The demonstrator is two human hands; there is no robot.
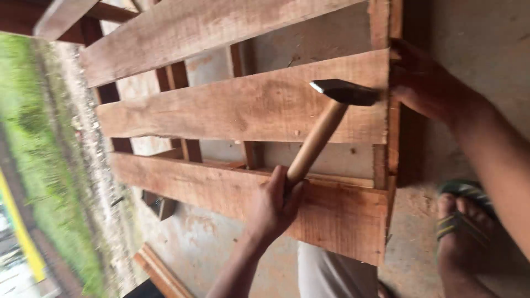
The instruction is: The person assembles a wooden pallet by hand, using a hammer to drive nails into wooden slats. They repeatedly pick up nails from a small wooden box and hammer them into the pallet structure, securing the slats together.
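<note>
Pale cloth (337, 273), likely the person's own clothing, lay nearest the camera at the bottom edge, with a sandalled foot (461, 232) on the concrete floor (475, 33) to its right.

Left hand (274, 203): closed tight around the low end of a hammer handle (316, 142), fingers wrapped fully, nothing else in it. Handle was pale wood; its long axis ran from the hand up and to the right, away from the camera. Dark metal hammer head (345, 91) sat at the far end, over the middle slat (243, 107) and close to that slat's right end.

Right hand (422, 83): came in from the right, arm stretched across the floor side. It rested against the right edge of the pallet (381, 138), at the level of the middle slat, fingers curled round the edge rail. Could not tell whether it pinched a nail or only steadied the wood; the fingertips were blurred and partly hidden.

Key relation: hammer head lay just left of the right hand's fingers, very near, nearly touching in this view. Right hand was the nearer one to the strike point; left hand stood well back along the handle.

Pallet slats ran left to right, three in view, rough reddish timber with gaps between. Grass (38, 165) and gravel showed far left.
</note>
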